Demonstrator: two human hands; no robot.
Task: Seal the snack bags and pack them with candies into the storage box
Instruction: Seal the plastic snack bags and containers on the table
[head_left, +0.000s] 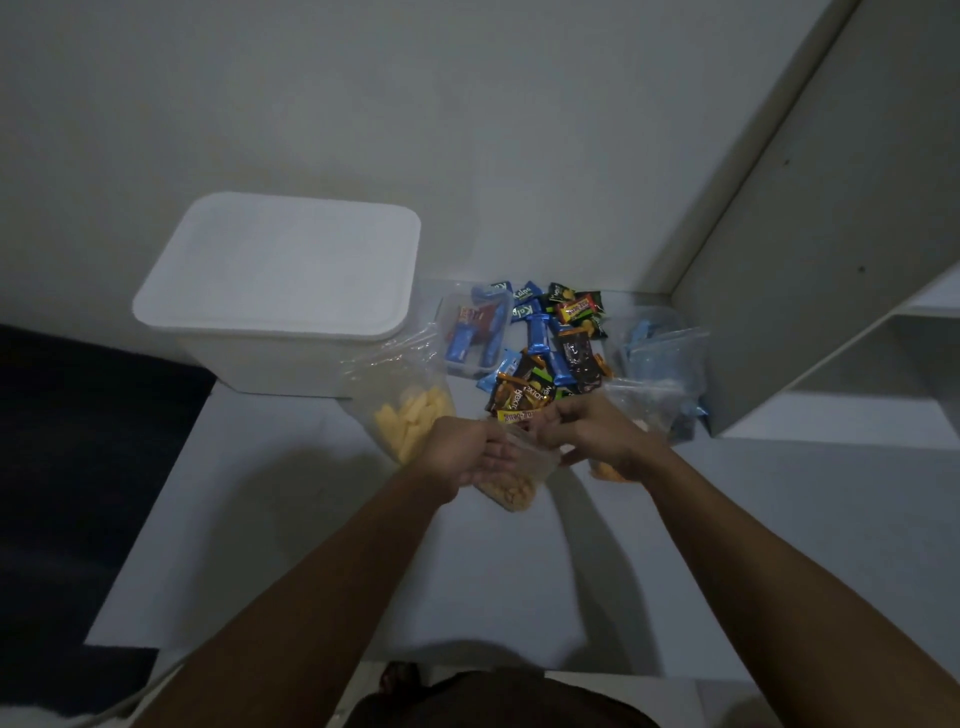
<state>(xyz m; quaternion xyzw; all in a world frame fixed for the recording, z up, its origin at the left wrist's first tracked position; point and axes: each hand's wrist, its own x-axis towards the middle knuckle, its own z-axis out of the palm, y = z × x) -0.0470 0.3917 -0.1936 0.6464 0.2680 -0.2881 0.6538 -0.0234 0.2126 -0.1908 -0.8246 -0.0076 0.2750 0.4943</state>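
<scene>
A clear zip bag of small orange-brown snacks hangs between my hands above the white table. My left hand pinches the bag's top edge on the left, and my right hand pinches it on the right. A second clear bag with pale yellow sticks stands just left of my left hand. Wrapped candies lie in a pile behind my hands. The white storage box with its lid on stands at the back left.
A small clear tub holding wrapped bars sits beside the candies. Clear bags with blue items lie to the right, and an orange snack shows under my right wrist. A white shelf unit borders the table on the right; a dark surface lies left.
</scene>
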